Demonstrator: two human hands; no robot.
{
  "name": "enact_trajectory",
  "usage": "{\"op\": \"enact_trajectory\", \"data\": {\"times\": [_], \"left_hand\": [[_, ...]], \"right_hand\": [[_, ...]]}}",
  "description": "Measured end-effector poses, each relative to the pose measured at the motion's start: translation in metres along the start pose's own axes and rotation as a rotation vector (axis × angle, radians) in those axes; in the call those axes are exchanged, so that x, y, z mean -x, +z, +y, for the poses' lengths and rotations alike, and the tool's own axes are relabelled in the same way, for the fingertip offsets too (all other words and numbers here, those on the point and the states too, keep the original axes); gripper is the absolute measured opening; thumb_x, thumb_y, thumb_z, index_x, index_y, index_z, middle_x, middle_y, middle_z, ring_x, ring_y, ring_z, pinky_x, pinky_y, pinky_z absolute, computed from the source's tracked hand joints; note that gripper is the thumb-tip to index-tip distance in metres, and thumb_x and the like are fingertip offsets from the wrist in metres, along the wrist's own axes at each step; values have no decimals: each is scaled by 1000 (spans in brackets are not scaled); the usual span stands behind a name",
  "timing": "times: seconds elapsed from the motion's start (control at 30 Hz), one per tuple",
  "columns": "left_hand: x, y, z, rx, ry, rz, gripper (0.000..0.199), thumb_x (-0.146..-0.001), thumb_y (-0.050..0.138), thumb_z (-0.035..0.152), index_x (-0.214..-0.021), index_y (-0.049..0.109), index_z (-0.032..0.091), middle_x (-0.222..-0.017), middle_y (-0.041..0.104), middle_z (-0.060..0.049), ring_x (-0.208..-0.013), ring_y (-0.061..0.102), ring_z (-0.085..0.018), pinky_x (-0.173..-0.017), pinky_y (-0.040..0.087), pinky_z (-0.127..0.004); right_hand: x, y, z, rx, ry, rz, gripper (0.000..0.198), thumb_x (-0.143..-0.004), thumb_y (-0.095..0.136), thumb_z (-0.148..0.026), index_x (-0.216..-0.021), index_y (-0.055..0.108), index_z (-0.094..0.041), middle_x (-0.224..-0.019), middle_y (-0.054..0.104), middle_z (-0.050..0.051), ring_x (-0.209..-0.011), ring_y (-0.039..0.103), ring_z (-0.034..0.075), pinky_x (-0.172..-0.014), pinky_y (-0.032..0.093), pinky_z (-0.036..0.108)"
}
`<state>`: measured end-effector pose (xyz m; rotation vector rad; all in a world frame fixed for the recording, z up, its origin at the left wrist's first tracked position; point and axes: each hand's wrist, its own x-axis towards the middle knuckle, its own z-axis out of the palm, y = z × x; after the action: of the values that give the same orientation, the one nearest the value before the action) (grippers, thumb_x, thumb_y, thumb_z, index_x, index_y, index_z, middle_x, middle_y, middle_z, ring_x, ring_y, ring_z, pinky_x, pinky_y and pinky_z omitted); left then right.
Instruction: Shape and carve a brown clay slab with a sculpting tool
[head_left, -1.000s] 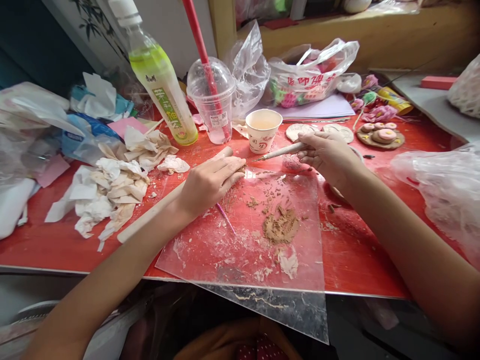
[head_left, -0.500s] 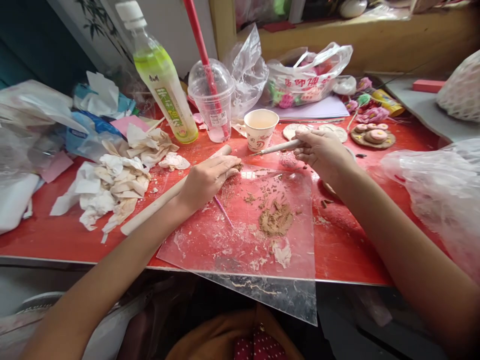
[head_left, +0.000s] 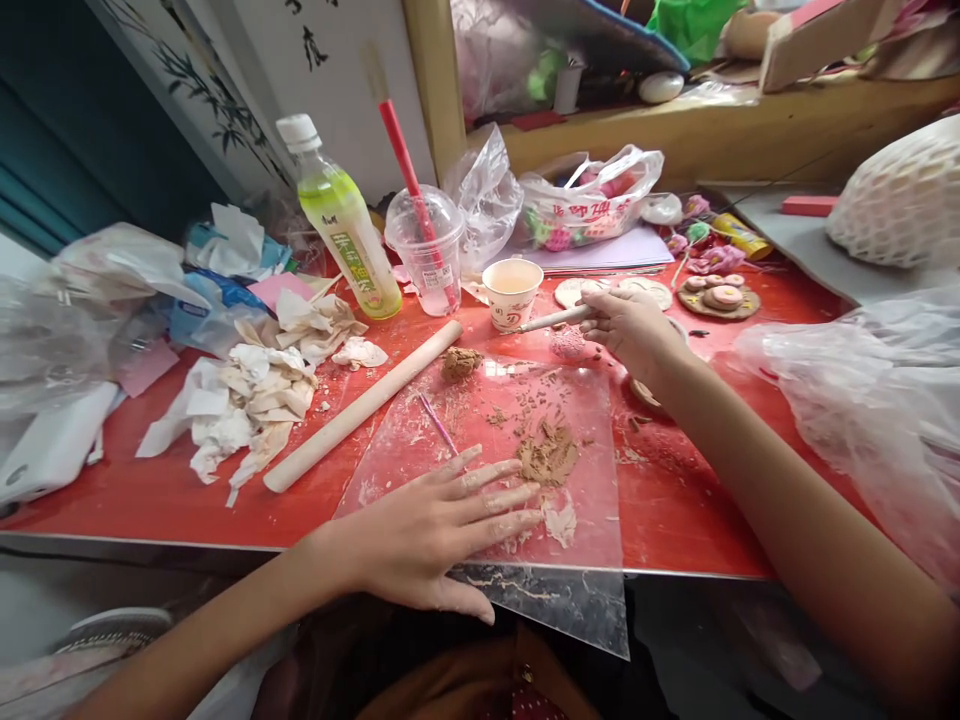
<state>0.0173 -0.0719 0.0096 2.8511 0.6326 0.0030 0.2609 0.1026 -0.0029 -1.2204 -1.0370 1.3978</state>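
My left hand (head_left: 442, 520) is spread, palm down, over the front of a clear plastic sheet (head_left: 600, 510). No object is in it, and pale residue coats its fingers. Just beyond its fingertips, a flattened patch of brown clay (head_left: 547, 452) lies on the sheet among crumbs. A thin purple stick (head_left: 439, 424) is beside them. At the sheet's back left sits a lump of brown clay (head_left: 461, 363), near a wooden rolling pin (head_left: 364, 408). My right hand (head_left: 630, 328) grips a pale-handled clay tool (head_left: 559, 318), its thin tip pointing left beside a paper cup (head_left: 513, 295) of cloudy liquid.
A drink bottle (head_left: 351, 240) and a plastic cup holding a red-handled brush (head_left: 427, 250) stand behind. Crumpled tissues (head_left: 251, 400) lie left; plastic bags (head_left: 862, 370) fill the right side. Round clay pieces (head_left: 720, 298) sit at the back right. The sheet overhangs the red table's front edge.
My left hand has left the clay lump by the rolling pin and come toward me, its fingers now spread over the sheet. My right hand still holds the tool by the cup. The view has shifted.
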Motion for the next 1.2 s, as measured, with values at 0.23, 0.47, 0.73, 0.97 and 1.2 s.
{"op": "enact_trajectory", "data": {"times": [0.23, 0.47, 0.73, 0.97, 1.2], "left_hand": [[0, 16, 7, -31, -123, 12, 81, -82, 40, 63, -143, 18, 15, -149, 20, -7, -137, 19, -31, -112, 16, -47], [-24, 24, 19, -61, -261, 88, 85, -82, 40, 64, -142, 19, 7, -149, 20, -13, -139, 6, -30, -112, 10, -48], [-46, 27, 24, 24, -358, 159, 81, -85, 34, 62, -142, 14, 8, -150, 14, -16, -140, 3, -29, -112, 5, -53], [-52, 1, -10, 286, -431, 231, 52, -93, 33, 43, -136, 28, 14, -147, 24, -12, -139, 11, -24, -113, 21, -48], [-86, 6, -45, 461, -418, 570, 28, -94, 33, 20, -119, 45, 17, -116, 58, -8, -110, 54, -16, -97, 45, -37]], "right_hand": [[2, 0, -1, -25, -32, -4, 13, -79, 58, -27, -69, 55, -19, -67, 60, 1, -48, 50, 5, -48, 45, 19], [-5, -2, -2, -67, -124, 3, 21, -75, 62, -38, -69, 51, -21, -61, 51, -2, -47, 48, 6, -48, 45, 20], [5, 5, -6, -54, -164, -9, 31, -76, 59, -49, -68, 47, -21, -62, 55, -1, -49, 52, 7, -47, 46, 20], [36, -20, -4, 72, -81, -167, 19, -65, 74, -29, -72, 63, -16, -70, 62, 2, -63, 60, 9, -62, 51, 21], [62, -33, 2, 212, -82, 32, 20, -64, 74, -35, -62, 64, -18, -59, 64, 2, -55, 62, 13, -54, 52, 25]]}}
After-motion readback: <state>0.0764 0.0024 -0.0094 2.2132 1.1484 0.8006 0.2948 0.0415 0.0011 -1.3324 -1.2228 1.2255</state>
